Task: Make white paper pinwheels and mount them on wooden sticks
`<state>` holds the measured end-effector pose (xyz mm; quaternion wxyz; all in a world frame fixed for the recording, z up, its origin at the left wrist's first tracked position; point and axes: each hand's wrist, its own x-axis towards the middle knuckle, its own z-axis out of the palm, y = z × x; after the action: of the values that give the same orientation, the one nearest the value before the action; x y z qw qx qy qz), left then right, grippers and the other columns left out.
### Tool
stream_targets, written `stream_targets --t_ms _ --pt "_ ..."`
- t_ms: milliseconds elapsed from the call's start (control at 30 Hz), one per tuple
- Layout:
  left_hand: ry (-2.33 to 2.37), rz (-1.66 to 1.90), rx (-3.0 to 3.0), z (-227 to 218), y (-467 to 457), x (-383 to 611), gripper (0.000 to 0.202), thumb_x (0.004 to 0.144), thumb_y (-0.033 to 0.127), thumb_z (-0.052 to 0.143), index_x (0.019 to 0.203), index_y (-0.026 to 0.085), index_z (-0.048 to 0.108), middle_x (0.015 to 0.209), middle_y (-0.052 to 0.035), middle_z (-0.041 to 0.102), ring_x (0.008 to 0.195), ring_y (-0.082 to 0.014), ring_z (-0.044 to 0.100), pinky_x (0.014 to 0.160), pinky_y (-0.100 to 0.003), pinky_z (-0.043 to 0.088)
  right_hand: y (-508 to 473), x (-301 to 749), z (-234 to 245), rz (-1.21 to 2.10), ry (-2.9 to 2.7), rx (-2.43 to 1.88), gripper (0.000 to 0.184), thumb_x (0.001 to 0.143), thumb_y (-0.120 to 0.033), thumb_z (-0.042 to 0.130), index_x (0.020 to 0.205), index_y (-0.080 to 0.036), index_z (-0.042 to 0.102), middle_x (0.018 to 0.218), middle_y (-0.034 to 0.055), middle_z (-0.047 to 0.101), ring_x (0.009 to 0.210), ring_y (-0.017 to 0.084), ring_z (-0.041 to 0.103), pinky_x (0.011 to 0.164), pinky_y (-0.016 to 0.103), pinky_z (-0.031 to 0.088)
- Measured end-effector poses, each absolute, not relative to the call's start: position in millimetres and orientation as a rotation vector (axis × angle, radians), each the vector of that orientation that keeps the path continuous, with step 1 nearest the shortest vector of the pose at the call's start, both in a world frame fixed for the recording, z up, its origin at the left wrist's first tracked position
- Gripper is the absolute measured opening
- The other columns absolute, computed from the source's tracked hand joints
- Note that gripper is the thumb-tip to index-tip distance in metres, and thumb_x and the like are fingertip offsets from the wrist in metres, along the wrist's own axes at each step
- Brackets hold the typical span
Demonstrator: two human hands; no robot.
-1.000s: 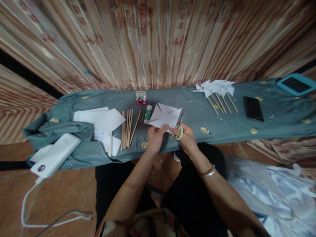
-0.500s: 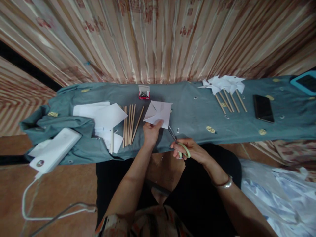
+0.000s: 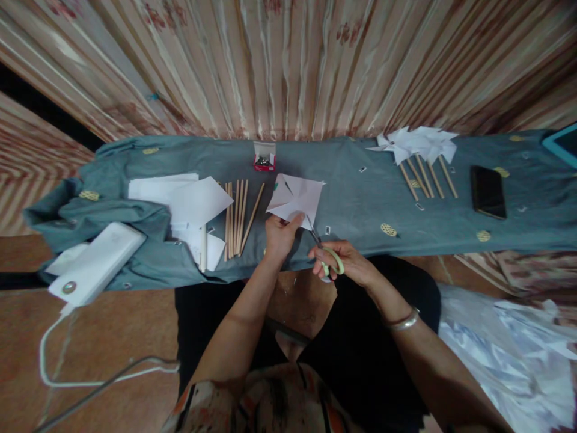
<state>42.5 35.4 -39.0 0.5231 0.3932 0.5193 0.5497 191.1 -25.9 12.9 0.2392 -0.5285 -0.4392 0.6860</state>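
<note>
My left hand (image 3: 279,233) pinches the near edge of a white paper square (image 3: 295,197) with cuts in it, held just above the grey-green cloth (image 3: 351,198). My right hand (image 3: 345,263) grips green-handled scissors (image 3: 328,255), whose blades point up-left at the paper's near right corner. A bangle sits on my right wrist. Left of the paper lie several wooden sticks (image 3: 238,215) side by side.
White paper sheets (image 3: 180,201) lie left of the sticks, and a small red box of pins (image 3: 264,159) sits behind. Finished paper pinwheels on sticks (image 3: 421,157) and a black phone (image 3: 487,191) lie at the right. A white power bank (image 3: 92,260) with its cable rests at the left edge.
The scissors came off the paper's right side and down toward me, then rose again to its near right corner. My left hand turned the paper and lifted it slightly; it now hides the glue stick.
</note>
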Motion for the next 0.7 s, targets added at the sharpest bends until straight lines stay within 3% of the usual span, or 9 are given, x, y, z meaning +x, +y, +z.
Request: stream_targets --t_ms 300,700 --pt "1.21 1.32 0.956 -37.5 32.9 41.3 0.025 0.063 0.029 0.075 0.082 0.013 0.072 0.084 -0.0057 0.074 0.077 -0.0186 0.066 0.076 -0.028 0.05 -25.8 191.4 10.2 1.892 -1.17 -1.433 0.039 0.065 -0.053 0.076 0.077 -0.016 0.068 0.059 0.001 0.068 0.048 0.01 0.06 0.037 0.015 0.042" --pt "1.246 1.28 0.971 -38.5 33.5 41.1 0.021 0.061 0.028 0.073 0.076 0.013 0.07 0.076 -0.0037 0.072 0.071 -0.0175 0.064 0.071 -0.027 0.049 -25.9 191.0 10.8 1.886 -1.158 -1.448 0.041 0.062 -0.053 0.078 0.077 -0.016 0.069 0.057 0.0002 0.067 0.047 0.01 0.059 0.037 0.015 0.04"
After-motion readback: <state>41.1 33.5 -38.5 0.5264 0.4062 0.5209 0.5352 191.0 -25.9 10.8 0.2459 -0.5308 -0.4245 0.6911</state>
